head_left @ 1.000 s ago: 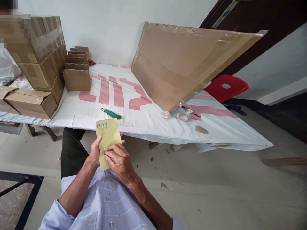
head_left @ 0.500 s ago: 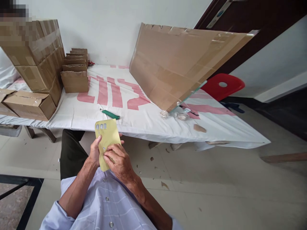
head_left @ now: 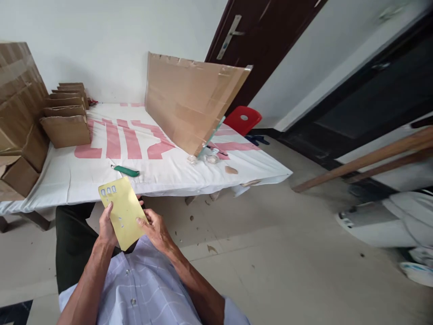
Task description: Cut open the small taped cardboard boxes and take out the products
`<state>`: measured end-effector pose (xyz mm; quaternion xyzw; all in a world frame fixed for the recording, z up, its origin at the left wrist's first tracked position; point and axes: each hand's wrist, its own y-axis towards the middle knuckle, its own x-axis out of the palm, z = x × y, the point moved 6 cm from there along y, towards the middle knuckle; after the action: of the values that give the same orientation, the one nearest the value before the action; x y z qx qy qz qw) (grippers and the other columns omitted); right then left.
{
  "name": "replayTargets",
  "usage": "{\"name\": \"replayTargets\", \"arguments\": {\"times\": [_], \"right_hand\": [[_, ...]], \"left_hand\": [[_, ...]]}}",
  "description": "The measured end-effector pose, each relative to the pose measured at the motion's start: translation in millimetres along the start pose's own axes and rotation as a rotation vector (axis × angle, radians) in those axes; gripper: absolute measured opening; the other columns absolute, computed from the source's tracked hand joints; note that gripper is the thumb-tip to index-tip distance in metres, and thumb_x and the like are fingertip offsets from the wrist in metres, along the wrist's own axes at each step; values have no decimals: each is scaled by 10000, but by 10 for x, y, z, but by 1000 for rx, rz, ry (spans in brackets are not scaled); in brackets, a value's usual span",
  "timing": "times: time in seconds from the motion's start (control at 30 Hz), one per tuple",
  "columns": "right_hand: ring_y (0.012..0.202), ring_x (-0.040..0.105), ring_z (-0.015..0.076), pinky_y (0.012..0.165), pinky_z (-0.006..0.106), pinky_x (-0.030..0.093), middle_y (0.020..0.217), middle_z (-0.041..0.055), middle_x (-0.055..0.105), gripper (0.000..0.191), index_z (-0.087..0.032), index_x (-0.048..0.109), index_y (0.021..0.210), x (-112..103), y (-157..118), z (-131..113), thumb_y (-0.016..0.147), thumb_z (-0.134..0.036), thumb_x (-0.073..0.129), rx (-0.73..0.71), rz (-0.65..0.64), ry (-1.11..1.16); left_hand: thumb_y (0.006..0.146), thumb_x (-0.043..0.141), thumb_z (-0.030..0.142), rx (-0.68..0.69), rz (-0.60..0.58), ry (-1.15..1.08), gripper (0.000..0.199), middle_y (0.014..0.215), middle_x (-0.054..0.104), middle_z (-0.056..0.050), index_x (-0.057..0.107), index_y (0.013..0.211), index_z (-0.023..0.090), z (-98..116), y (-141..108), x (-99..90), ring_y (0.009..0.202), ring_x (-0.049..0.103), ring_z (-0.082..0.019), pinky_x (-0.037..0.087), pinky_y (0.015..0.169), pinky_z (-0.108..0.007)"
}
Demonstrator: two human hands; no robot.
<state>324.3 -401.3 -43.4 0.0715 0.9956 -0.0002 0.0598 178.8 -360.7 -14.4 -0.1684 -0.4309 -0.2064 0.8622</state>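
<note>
A yellow sheet (head_left: 126, 216) with three small outlined rectangles near its top left corner and small marks lower down is held over my lap. My left hand (head_left: 107, 225) grips its left edge, thumb on the front face. At the right edge my right hand (head_left: 154, 229) pinches the sheet, its thumb also in front. Just beyond the sheet's top, a green utility knife (head_left: 126, 170) lies on the table covered with white cloth (head_left: 162, 183). Fingers behind the sheet are mostly hidden.
Folded cardboard pieces (head_left: 66, 131) stand in a row at the left, beside stacked cartons (head_left: 20, 95). A large cardboard panel (head_left: 189, 99) leans on the table. Behind it is a red stool (head_left: 242, 118). Wooden poles (head_left: 358, 160) slant at the right.
The view has swung to the right. My right hand has moved from the middle of the yellow sheet to its right edge, and the sheet is more tilted.
</note>
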Motion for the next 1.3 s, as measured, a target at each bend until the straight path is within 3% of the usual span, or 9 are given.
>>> {"name": "replayTargets", "arguments": {"times": [0.07,0.17,0.4,0.53,0.7,0.93,1.1,1.23,1.3], "right_hand": [[662,598,162,559,257,488,759,7,662,400,-195,665,903,18,36,86,868,-593,697,38,-30,54],[565,505,130,470,234,411,627,-35,544,418,-210,595,758,-56,121,159,823,-611,691,69,49,103],[502,530,146,444,263,458,603,-20,595,382,-209,620,826,-712,718,247,782,-589,604,130,310,89],[501,541,143,436,238,427,564,-25,586,223,-211,589,791,-1151,1143,239,814,-433,570,186,415,-12],[507,591,154,439,232,388,566,-4,608,145,-174,630,797,-1340,1428,254,837,-299,567,272,424,-187],[542,574,153,563,247,384,513,-10,548,223,-194,665,701,-1498,1443,180,868,-323,592,331,448,-521],[609,443,194,601,328,308,461,13,447,283,-238,600,548,-1540,1264,46,803,-339,533,332,459,-672],[514,290,198,613,412,286,475,50,451,344,-299,539,476,-1751,1267,363,782,-455,567,243,451,-823],[463,266,203,594,444,277,476,59,456,337,-334,571,494,-1842,1315,549,779,-502,638,101,475,-856]], "left_hand": [[905,750,556,-14,-4,13,737,1429,743,-189,634,1513,156,-10,92,-15,1343,690,-458,538,1165,-596],[911,741,562,-71,6,84,729,1384,766,-191,642,1496,139,-54,317,-41,1310,713,-447,550,1158,-572],[990,714,458,-138,-14,211,599,1461,725,-165,611,1513,186,-154,882,-61,1392,666,-371,539,1162,-492],[1002,724,461,-174,19,273,595,1589,616,-197,580,1526,216,-269,766,-237,1503,567,-349,561,1081,-437],[920,845,461,-194,87,336,585,1567,626,-225,673,1415,202,-371,492,-444,1456,611,-380,602,919,-378],[814,944,460,-170,104,404,593,1491,690,-211,765,1321,208,-244,439,-466,1388,660,-403,591,900,-372],[713,988,501,-118,181,495,594,1319,776,-196,824,1208,217,-239,296,-465,1160,772,-376,578,841,-382],[636,1019,483,-39,273,536,578,1181,809,-188,853,1106,190,-122,214,-559,981,801,-343,578,794,-394],[639,1017,479,33,322,578,531,1091,816,-166,862,1054,185,57,147,-626,911,789,-318,578,803,-407]]}}
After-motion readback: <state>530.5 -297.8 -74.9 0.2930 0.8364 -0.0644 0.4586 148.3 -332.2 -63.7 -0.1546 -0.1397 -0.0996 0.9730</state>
